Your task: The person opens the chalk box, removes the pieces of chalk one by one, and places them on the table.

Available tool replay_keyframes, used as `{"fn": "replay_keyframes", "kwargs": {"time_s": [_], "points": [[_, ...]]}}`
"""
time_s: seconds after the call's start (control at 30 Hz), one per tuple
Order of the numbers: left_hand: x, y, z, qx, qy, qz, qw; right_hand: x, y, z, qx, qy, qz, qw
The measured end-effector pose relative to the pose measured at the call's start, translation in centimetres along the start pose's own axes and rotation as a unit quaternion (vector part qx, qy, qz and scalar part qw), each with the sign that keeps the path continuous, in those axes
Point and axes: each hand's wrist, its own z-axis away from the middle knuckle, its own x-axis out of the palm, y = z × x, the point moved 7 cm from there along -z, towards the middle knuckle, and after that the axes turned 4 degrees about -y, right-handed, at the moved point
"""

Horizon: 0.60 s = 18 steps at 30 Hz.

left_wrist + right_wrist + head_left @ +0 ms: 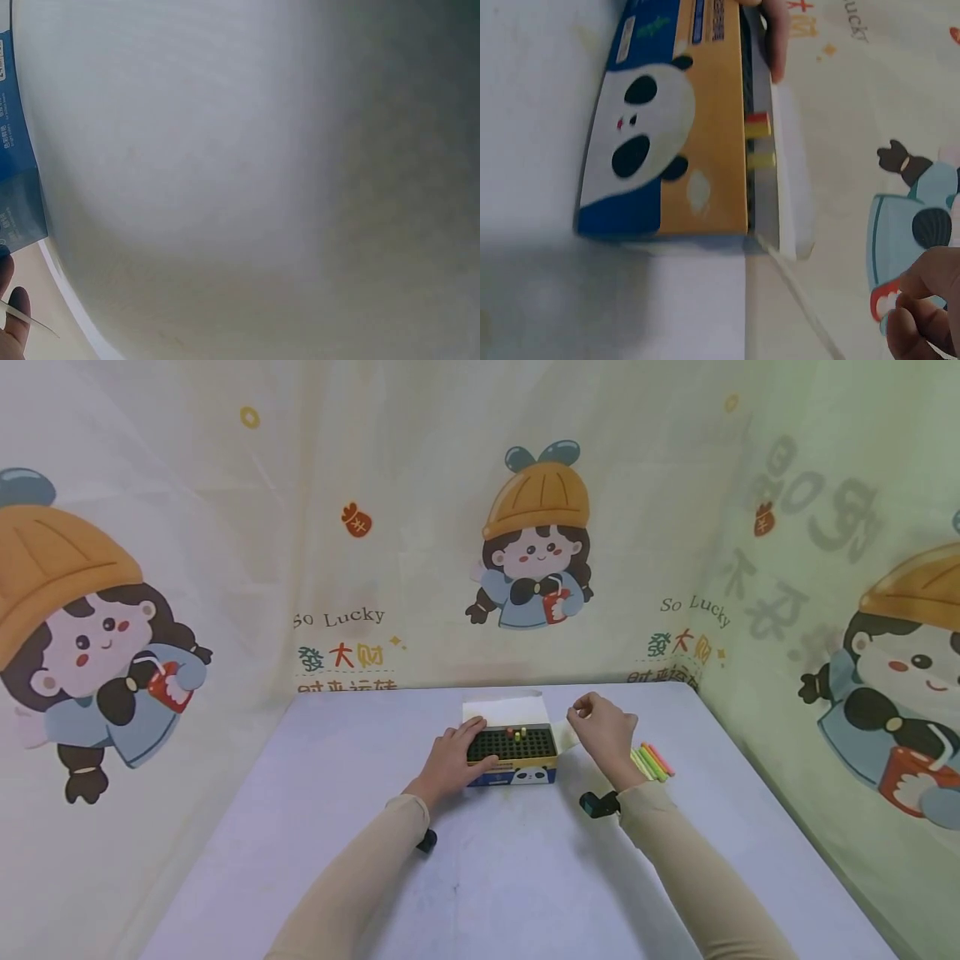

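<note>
A chalk box [512, 775] with a panda on its front stands at the table's middle, its black holed insert [491, 745] showing. Three short red and yellow chalk ends [517, 737] stick up from the holes. My left hand [446, 758] grips the box's left end, thumb along the front and fingers over the far side. Right of the box, my right hand [606, 731] is raised, thumb and fingertips curled together; no chalk shows between them. In the right wrist view the right fingertips [926, 296] are beyond the box's corner.
Several coloured chalk sticks [654, 762] lie on the white table [465, 877] just right of the right hand. The box's white lid [506, 708] is folded back behind it. Printed cloth [420, 552] hangs along the table's back and sides.
</note>
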Motion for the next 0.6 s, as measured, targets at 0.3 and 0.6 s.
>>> {"fn": "replay_keyframes", "kwargs": {"time_s": [0.3,0.6], "points": [[0.0,0.0,0.0,0.001,-0.003,0.006,1.0,3.5,-2.9,0.7,-0.021,-0.034,0.021,0.999],[0.4,-0.7,-0.3,-0.002,-0.002,-0.009,1.0,7.4,-4.2,1.6,-0.016,-0.091,0.047,0.995]]}}
